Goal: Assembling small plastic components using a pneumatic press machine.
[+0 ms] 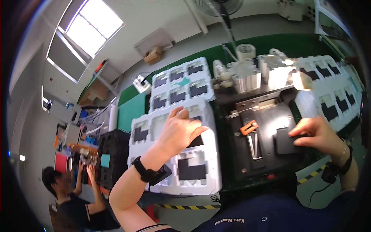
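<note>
My right hand [315, 133] pinches the right edge of a flat black rectangular plate [285, 141], which lies over the black metal fixture [241, 154]. On that fixture, left of the plate, are an orange piece [249, 127] and a silver metal bar [253, 145] in a slot. My left hand [179, 129] is over the nearer white molded tray [135, 154], its fingers curled. Whatever those fingers hold, if anything, is hidden. Black L-shaped parts sit in the tray's pockets, one of them [191, 172] just below my left hand and another [141, 133] to its left.
Behind lies a second white tray [210, 92] with black parts; more trays [328, 116] stand at the right. Clear cylinders and metal blocks [247, 81] rise behind the fixture. A green mat [131, 110] and black crates [114, 154] are at left, where a co-worker [73, 197] works.
</note>
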The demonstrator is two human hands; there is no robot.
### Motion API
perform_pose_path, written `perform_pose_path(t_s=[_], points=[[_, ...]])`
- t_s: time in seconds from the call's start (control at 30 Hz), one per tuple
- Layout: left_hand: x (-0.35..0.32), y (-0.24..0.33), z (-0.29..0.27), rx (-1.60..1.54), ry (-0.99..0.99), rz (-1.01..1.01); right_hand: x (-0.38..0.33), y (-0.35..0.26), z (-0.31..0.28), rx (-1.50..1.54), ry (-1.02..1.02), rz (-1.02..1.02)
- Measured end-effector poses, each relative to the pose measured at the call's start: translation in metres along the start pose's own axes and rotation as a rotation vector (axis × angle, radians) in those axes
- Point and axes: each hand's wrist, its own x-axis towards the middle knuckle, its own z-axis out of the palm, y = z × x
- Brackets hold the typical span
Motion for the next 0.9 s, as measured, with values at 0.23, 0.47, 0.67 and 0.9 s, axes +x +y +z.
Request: perform_pose_path(t_s=[0.23,0.47,0.67,0.9], points=[[-0.006,0.023,-0.03,-0.019,0.034,-0.276,0.038,0.018,0.042,-0.451,0.177,-0.546],[0.026,0.121,-0.037,-0.233,-0.341,0.204,0.05,0.021,0.048,-0.616,0.237,-0.676],[0.035,0.129,0.007,-0.212,-0.46,0.312,0.047,0.015,0.052,-0.922,0.194,-0.762],[0.028,0.131,0.015,-0.327,-0.421,0.228,0.046,0.019,0.048,-0.837,0.238,-0.683]])
